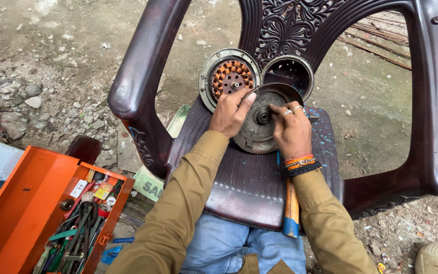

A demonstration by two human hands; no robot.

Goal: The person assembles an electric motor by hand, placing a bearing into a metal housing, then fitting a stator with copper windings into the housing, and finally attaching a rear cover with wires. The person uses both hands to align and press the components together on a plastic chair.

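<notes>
So we've got the round metal motor cover [257,133] tilted up on the seat of the dark plastic chair [259,187]. Our left hand [230,112] curls over its upper left rim, fingers closed on the edge. Our right hand [292,131] lies on the cover's right side, fingers bent, tips near the centre bearing [263,115]. Behind sit the copper-wound stator [230,77] and an empty round housing [290,73]. The open orange toolbox [51,213] on the ground is crammed with hand tools.
</notes>
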